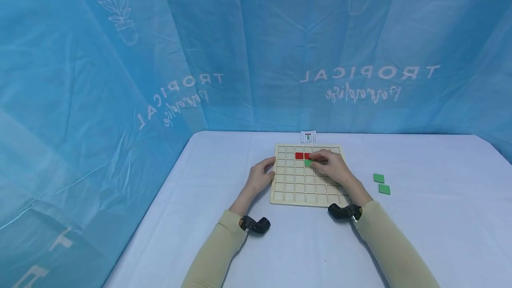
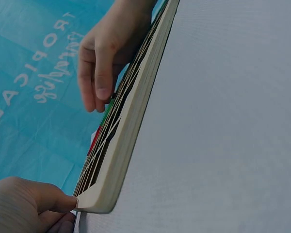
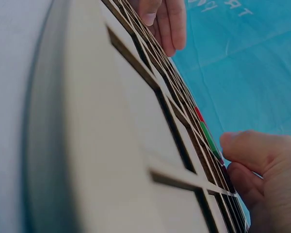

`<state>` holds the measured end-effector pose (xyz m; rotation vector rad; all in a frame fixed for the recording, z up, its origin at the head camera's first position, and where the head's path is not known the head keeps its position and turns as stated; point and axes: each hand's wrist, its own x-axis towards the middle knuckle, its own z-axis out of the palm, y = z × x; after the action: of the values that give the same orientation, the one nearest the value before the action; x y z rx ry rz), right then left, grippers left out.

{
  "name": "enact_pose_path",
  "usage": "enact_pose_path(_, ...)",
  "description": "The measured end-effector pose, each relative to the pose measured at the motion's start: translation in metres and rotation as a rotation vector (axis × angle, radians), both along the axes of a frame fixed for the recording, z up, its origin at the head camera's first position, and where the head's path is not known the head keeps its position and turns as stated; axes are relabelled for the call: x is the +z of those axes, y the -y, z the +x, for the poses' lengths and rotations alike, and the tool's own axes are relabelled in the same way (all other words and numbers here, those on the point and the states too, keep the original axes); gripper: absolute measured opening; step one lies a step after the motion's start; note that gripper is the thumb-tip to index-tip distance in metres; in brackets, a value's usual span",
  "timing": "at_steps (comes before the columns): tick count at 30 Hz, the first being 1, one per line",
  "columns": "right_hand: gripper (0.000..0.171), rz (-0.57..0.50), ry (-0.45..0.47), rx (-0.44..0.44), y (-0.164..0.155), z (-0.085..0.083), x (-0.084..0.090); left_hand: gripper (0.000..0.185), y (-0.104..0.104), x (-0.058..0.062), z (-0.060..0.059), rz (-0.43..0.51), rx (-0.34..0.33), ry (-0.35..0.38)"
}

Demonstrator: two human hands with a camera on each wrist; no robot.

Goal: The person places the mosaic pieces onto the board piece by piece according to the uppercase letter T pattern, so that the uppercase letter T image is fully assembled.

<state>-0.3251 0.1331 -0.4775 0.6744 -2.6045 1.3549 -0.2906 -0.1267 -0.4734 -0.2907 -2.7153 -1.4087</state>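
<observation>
Toward the far side of the white table (image 1: pixel 304 252), a pale grid board (image 1: pixel 290 180) lies flat, many of its cells bare. Two red tiles (image 1: pixel 299 156) sit side by side in the second row from the far rim, and a green tile (image 1: pixel 307 163) lies one row nearer, just below the right-hand red one. Over these reaches the right hand (image 1: pixel 331 166), thumb and fingers bent and close together, tips down at the cells; whether they pinch a tile cannot be told, as the fingers cover the spot. At the board's left edge rests the left hand (image 1: pixel 258 177), thumb and forefinger spread with a gap between them, their tips touching the rim. Just beyond the far rim is a small card (image 1: pixel 308 137) printed with a grid and a red and green figure. To the right of the board, two loose green tiles (image 1: pixel 384 189) lie near each other. Light tan sleeves (image 1: pixel 392 239) cover the forearms, with a black device (image 1: pixel 257 225) at each wrist. Behind hangs a blue curtain (image 1: pixel 272 106) with mirrored white lettering.
</observation>
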Motion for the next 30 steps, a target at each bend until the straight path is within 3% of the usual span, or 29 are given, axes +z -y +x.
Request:
enact_pose_path(5, 0.027, -0.025, 0.039, -0.032, -0.001, -0.001, 0.006, 0.048, -0.001, 0.0, -0.001, -0.002, 0.004, 0.003)
enact_pose_path(10, 0.036, -0.209, 0.097, -0.029, -0.018, 0.004, 0.033, 0.048, -0.003, 0.002, -0.002, -0.006, -0.014, -0.002)
enact_pose_path(12, 0.04, -0.235, 0.098, -0.039, -0.032, 0.007, 0.045, 0.048, -0.004, 0.003, -0.002, -0.01, -0.016, -0.007)
enact_pose_path(20, 0.052, -0.107, 0.085, -0.22, -0.112, 0.036, 0.074, 0.048, -0.004, 0.002, -0.004, -0.023, -0.005, -0.005)
enact_pose_path(25, 0.05, -0.058, 0.077, -0.313, -0.153, 0.059, 0.066, 0.048, -0.001, 0.0, -0.003, -0.021, 0.002, -0.005)
enact_pose_path(30, 0.05, -0.036, 0.109, -0.333, -0.171, 0.071, 0.045, 0.048, -0.001, -0.001, -0.001, -0.015, 0.003, -0.011)
